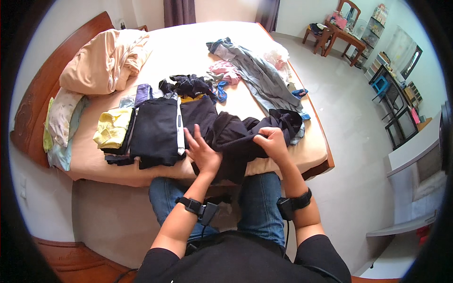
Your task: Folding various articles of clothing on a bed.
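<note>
Bunched dark garment cloth (237, 141) lies over the near edge of the bed and hangs down in front of it. My right hand (272, 141) is closed on a fold of this garment. With its fingers apart, my left hand (202, 150) is at the garment's left side; whether it touches the cloth I cannot tell. Left of it lie folded black clothes (154, 131) in a stack, and beside them a folded yellow garment (113, 127) on top of darker clothes. Behind the stack is a crumpled black garment (193, 86).
On the bed (170, 180) are a peach blanket (95, 63), a pillow (63, 116), a long grey-blue garment (258, 74), pink cloth (226, 71) and white lacy cloth (276, 58). The wooden bed frame's corner (327, 162) juts out at the right.
</note>
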A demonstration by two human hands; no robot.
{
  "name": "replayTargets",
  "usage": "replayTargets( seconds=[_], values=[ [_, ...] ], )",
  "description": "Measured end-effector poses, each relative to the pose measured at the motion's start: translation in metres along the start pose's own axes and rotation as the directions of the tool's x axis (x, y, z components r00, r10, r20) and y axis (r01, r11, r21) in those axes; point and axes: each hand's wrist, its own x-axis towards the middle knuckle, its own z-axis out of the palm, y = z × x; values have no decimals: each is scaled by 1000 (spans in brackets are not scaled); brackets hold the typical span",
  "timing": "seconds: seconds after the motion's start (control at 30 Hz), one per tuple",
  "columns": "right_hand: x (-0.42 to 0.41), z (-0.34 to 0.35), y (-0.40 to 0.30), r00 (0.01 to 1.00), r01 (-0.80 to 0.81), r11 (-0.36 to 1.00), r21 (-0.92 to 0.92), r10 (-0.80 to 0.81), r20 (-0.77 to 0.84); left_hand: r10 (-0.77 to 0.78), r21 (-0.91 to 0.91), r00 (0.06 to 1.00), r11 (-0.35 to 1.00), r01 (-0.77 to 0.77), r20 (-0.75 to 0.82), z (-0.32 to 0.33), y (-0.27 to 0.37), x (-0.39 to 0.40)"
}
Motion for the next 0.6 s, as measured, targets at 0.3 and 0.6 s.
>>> replayTargets(
  seconds=[0.3, 0.6],
  values=[
    [33, -26, 49, 901, -4, 917, 400, 176, -395, 256, -610, 554, 298, 735, 792, -6, -18, 28],
    [-32, 22, -9, 972, 148, 987, 66, -133, -194, 279, -396, 572, -493, 775, 771, -35, 3, 28]
  ],
)
